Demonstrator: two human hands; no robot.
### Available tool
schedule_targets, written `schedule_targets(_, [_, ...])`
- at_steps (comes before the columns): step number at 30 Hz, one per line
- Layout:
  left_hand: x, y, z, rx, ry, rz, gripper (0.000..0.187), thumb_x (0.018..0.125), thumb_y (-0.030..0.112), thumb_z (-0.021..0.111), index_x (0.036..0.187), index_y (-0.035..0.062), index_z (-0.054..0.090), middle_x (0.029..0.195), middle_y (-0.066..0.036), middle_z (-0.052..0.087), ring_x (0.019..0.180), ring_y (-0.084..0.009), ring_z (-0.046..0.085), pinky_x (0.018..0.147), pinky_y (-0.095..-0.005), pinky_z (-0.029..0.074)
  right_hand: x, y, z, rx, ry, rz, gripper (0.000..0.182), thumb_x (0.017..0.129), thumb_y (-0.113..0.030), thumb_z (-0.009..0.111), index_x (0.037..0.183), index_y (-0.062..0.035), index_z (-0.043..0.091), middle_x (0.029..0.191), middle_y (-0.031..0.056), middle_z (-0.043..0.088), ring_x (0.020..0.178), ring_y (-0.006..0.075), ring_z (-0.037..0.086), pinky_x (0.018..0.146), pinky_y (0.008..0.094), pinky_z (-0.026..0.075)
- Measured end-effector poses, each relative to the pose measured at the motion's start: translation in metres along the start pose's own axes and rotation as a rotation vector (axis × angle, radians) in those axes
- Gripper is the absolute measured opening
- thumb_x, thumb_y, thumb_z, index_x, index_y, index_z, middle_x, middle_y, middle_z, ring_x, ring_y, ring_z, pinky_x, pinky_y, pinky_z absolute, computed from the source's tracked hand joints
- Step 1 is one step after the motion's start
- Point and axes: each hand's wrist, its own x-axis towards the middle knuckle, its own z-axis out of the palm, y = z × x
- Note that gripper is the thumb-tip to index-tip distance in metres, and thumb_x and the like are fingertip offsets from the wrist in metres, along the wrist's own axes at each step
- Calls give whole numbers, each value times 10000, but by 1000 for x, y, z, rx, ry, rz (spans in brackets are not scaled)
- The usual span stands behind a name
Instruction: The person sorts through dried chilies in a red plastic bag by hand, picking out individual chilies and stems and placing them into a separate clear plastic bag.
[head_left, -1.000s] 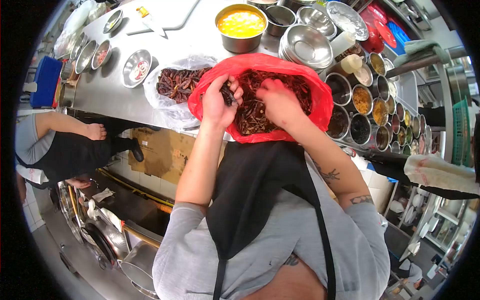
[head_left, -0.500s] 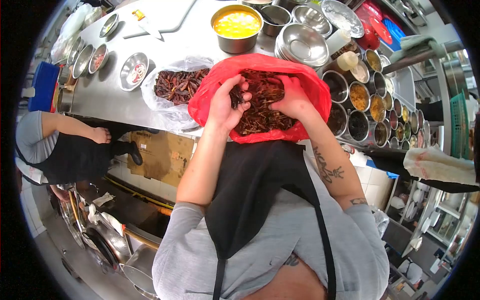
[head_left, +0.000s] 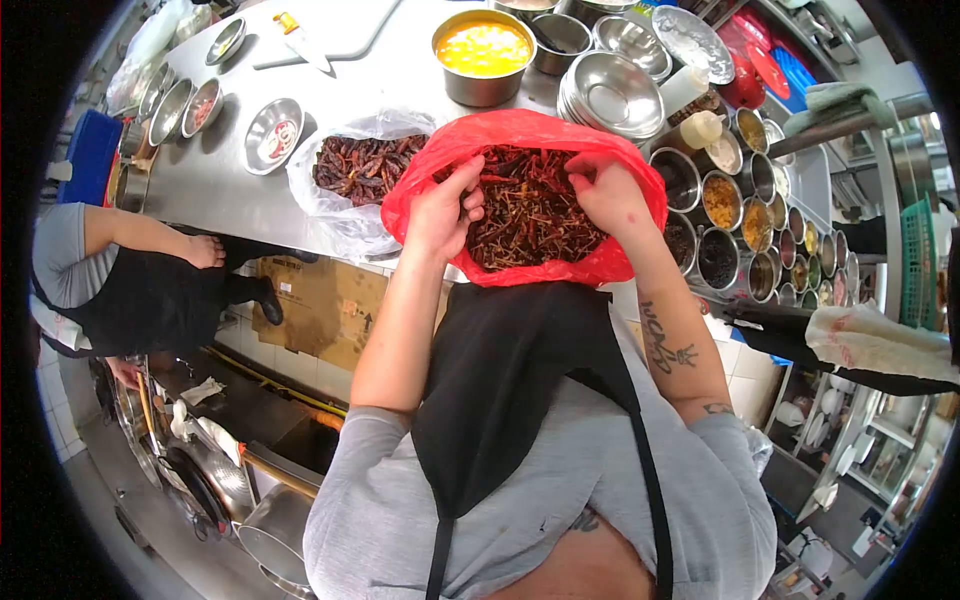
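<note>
A red plastic bag [head_left: 425, 165] lies open in front of me, holding a heap of dried chillies [head_left: 530, 215] with loose stems among them. Over its left side, my left hand [head_left: 443, 212] is curled closed on a few dried chillies, mostly hidden by the fingers. My right hand [head_left: 610, 195] is inside the bag's right edge, with thumb and fingers drawn together. Whatever they hold is out of sight. Just left of the red bag, a clear plastic bag [head_left: 305, 190] contains more dark dried chillies [head_left: 365, 165].
Behind the bag stand a pot of yellow liquid [head_left: 484, 55] and stacked steel bowls [head_left: 615, 92]. Ingredient tins [head_left: 720, 200] crowd the right. A small bowl [head_left: 273, 135] and a knife [head_left: 303, 42] lie left. Another person's arm [head_left: 150, 235] rests at the counter edge.
My right hand has lifted from the heap towards the bag's upper right, its fingers closing together. My left hand has curled further and turned slightly, covering the chillies that showed in its palm.
</note>
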Motion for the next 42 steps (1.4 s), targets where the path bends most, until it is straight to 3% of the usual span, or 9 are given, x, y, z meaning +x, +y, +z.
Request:
schedule_targets(6, [-4,-5,5,88,21,30,91,921,132,705,951,116,621,746,41,524,600,-83,471,512,-240,354,-7,-19,20,-199,-1,-247,227,835,-196,733,969,-14,720,885,159,671,847,301,674,758,392,523])
schedule_targets(9, [-7,-6,12,189,-18,75,122,903,150,734,972,96,650,751,42,560,602,-66,475,519,-238,367,1,-20,24,-281,-104,-198,255,853,-274,675,981,-59,725,974,170,693,950,369,668,862,447,528])
schedule_targets(12, [-15,3,23,628,37,127,175,873,146,760,1012,60,699,770,14,612,661,-66,531,579,-246,433,7,-25,15,22,-105,-82,230,826,-205,697,968,-30,741,920,186,712,894,337,694,837,419,535])
schedule_targets(15, [-11,-4,30,1031,-33,450,229,835,142,792,1020,22,729,797,-9,666,716,-83,584,670,-266,497,4,-37,4,203,-101,-34,193,821,-138,709,942,7,750,837,175,727,801,241,708,781,357,540])
schedule_targets(20, [-6,-11,38,1192,-99,664,167,802,42,760,963,9,731,842,-112,661,750,-217,644,708,-327,510,1,-43,7,418,-156,1,195,854,-143,706,912,42,728,811,120,724,775,160,674,735,309,528])
schedule_targets(29, [-6,4,32,1153,-284,759,112,813,16,762,909,5,704,761,-46,588,756,-191,601,739,-302,489,-4,-20,6,1310,-532,279,114,951,-138,655,987,-30,642,809,-11,596,691,100,521,613,285,450])
schedule_targets(32, [-2,0,22,942,-190,515,71,910,81,706,913,24,664,723,-6,555,671,-133,540,638,-280,455,2,0,-1,1110,-392,285,203,918,-172,685,1049,-20,651,884,46,669,785,167,617,691,329,504])
schedule_targets(35, [0,1,12,271,-218,77,133,983,188,645,913,79,616,711,31,531,600,-55,453,536,-220,355,6,-1,5,193,-67,38,290,868,-205,720,1089,-25,668,986,116,719,912,243,683,815,374,531])
schedule_targets(42, [-5,0,17,131,-84,-30,169,968,218,657,869,120,562,705,21,525,539,-65,456,438,-205,278,0,-26,19,-281,-286,146,294,839,-340,725,974,-81,758,972,184,722,949,346,697,864,440,545])
